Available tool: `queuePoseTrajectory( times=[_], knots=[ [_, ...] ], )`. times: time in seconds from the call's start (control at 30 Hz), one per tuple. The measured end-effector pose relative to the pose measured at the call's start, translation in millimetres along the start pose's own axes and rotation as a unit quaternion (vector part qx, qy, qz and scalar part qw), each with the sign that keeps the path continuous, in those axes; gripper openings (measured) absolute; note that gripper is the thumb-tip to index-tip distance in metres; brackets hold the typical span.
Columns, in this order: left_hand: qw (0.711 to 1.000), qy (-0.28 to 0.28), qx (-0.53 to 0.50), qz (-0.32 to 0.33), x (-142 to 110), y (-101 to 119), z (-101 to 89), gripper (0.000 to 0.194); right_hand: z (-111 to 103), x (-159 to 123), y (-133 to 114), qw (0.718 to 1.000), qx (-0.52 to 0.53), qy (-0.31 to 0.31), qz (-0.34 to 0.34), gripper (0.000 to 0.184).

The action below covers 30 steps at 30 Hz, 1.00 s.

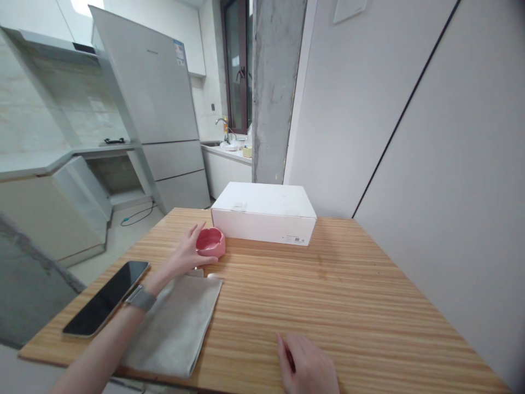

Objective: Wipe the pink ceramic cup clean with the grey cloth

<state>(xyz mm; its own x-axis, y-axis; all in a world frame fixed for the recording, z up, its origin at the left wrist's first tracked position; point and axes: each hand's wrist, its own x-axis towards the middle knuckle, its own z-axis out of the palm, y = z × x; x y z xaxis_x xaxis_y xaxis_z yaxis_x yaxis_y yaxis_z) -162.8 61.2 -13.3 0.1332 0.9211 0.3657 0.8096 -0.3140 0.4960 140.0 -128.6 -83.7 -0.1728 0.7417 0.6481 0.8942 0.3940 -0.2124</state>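
My left hand (191, 254), with a grey watch (140, 298) on the wrist, reaches over the table's left side. Its thumb and fingers are spread around the near left side of a pink ashtray (210, 243) with a notched rim; whether they press on it is hard to tell. The ashtray sits upright in front of a white box (264, 213). Beneath my left forearm lies a folded grey cloth (176, 325), with small whitish things at its far edge, partly hidden. Near the front edge my right hand (309, 364) rests loosely curled, with nothing visible in it.
A black-screened phone (106, 301) lies at the left of the wooden table (328, 306). A pale wall (430, 164) runs along the right. Past the table stand a concrete pillar (276, 93), a silver fridge (151, 87) and a sink counter (227, 164).
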Motion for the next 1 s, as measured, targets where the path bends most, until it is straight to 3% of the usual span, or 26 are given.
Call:
queuePoseTrajectory(
  times=[0.07, 0.13, 0.27, 0.43, 0.57, 0.7, 0.9, 1.0],
  knots=[
    [0.999, -0.016, -0.035, -0.036, 3, -9, 10.0, 0.101, 0, 0, 0, 1.000, -0.002, 0.005, -0.001, 0.040],
    [0.996, 0.002, -0.043, -0.076, 2, -3, 13.5, 0.095, -1, 0, -1, 1.000, -0.004, 0.017, 0.000, 0.042],
    [0.991, 0.046, -0.064, -0.107, 2, 38, 14.5, 0.083, -3, 3, -4, 1.000, 0.000, 0.026, -0.003, 0.044],
    [0.969, 0.001, -0.245, 0.002, 2, 98, 34.0, 0.071, -5, 5, -4, 1.000, 0.000, 0.021, 0.009, 0.045],
    [0.969, -0.013, -0.241, 0.055, -2, 125, 59.6, 0.074, -5, 3, -5, 1.000, 0.010, 0.001, 0.020, 0.041],
    [0.976, -0.007, -0.211, 0.059, -3, 137, 74.3, 0.073, -3, 0, -4, 1.000, 0.009, -0.004, 0.028, 0.040],
    [0.981, -0.012, -0.179, 0.080, -2, 140, 79.4, 0.065, -4, 3, -6, 1.000, 0.006, -0.002, 0.030, 0.041],
    [0.983, -0.030, -0.161, 0.086, 0, 138, 80.9, 0.074, -8, 6, -8, 0.999, 0.005, 0.008, 0.032, 0.044]
  ],
)
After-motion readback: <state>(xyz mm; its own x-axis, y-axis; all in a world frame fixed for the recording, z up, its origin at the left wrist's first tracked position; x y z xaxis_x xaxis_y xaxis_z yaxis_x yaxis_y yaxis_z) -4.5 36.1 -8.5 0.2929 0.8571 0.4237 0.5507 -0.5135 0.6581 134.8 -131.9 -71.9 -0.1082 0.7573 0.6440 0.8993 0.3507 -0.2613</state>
